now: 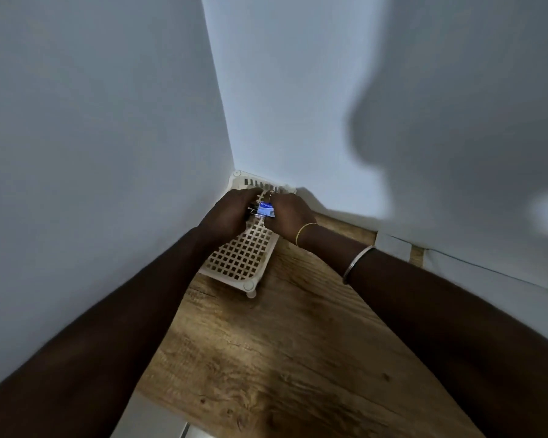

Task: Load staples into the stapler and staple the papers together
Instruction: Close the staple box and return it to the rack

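Wooden table, lattice rack; over it right fingers pinch blue box, left fingers' hold unclear.

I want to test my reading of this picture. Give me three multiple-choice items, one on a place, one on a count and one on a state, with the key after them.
1. Where does the cream lattice tray stand?
A. On the wooden table, in the wall corner
B. On the floor
C. On a chair

2. How many bangles does the right arm wear?
A. None
B. Two
C. Five

3. What is the right hand doing?
A. Lying flat and empty
B. Holding a small blue box
C. Pointing upward

Key:
1 A: its far end sits where the two walls meet.
2 B: a gold bangle and a silver bangle.
3 B: its fingers pinch the box over the tray.
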